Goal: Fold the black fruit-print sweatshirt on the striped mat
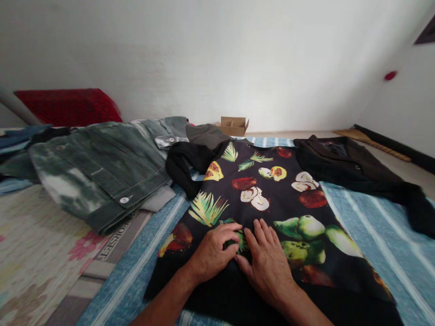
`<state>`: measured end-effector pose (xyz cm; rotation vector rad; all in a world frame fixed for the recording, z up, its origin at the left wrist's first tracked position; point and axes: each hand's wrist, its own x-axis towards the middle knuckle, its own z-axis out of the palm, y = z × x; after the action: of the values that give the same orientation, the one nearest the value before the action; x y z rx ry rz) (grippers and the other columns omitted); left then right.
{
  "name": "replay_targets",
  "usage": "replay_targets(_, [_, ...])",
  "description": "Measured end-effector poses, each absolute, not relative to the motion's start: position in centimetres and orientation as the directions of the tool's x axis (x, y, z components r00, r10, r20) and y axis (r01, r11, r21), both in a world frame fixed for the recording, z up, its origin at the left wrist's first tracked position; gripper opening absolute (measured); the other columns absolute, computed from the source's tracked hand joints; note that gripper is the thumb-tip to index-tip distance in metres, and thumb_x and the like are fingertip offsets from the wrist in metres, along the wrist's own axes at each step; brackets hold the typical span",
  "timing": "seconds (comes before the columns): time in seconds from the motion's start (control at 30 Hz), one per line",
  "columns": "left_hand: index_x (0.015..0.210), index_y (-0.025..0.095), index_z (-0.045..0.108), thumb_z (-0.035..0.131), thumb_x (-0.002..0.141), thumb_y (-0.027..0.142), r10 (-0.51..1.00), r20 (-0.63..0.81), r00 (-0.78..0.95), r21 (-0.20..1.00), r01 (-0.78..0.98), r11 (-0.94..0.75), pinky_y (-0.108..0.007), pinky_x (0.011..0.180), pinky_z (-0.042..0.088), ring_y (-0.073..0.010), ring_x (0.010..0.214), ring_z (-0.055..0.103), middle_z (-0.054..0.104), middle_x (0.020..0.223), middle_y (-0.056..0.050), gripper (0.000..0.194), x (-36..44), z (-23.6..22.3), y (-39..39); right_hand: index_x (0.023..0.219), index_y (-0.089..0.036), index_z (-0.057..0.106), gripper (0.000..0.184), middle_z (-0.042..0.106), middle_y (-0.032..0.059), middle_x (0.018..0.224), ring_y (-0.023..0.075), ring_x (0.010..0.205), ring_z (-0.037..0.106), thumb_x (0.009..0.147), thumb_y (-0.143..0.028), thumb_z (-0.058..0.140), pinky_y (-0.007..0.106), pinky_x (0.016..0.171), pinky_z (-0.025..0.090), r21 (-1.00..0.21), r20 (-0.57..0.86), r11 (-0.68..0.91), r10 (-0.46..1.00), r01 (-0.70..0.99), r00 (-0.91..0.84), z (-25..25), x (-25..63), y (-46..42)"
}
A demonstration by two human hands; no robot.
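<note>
A black garment printed with fruit and leaves (272, 199) lies spread flat on a blue striped bedcover (380, 235). My left hand (212, 253) rests on its near part with the fingers curled, fingertips pressing into the cloth. My right hand (267, 260) lies flat on the garment beside it, fingers stretched out and together, holding nothing. The two hands touch at the thumbs.
A folded grey-green denim jacket (102, 167) lies on the left. Dark clothes (190, 158) lie behind the printed garment, and a dark brown garment (353, 170) lies at the right. A small cardboard box (234, 125) stands by the wall, a red cushion (68, 106) at the far left.
</note>
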<state>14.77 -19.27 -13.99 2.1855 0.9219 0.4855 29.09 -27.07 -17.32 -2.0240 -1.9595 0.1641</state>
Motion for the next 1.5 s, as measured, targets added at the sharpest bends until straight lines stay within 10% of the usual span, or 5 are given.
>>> replay_targets(1.5, [0.076, 0.021, 0.065, 0.052, 0.073, 0.011, 0.731, 0.075, 0.678, 0.721, 0.469, -0.509, -0.032, 0.099, 0.038, -0.0174, 0.111, 0.055, 0.063, 0.117, -0.004, 0.017, 14.76, -13.79, -19.5, 0.128, -0.017, 0.051, 0.061, 0.037, 0.0172, 0.14, 0.0324, 0.131, 0.028, 0.082, -0.057, 0.049, 0.046, 0.106, 0.024, -0.309, 0.121, -0.015, 0.991, 0.951, 0.054, -17.15, 29.1, -27.03])
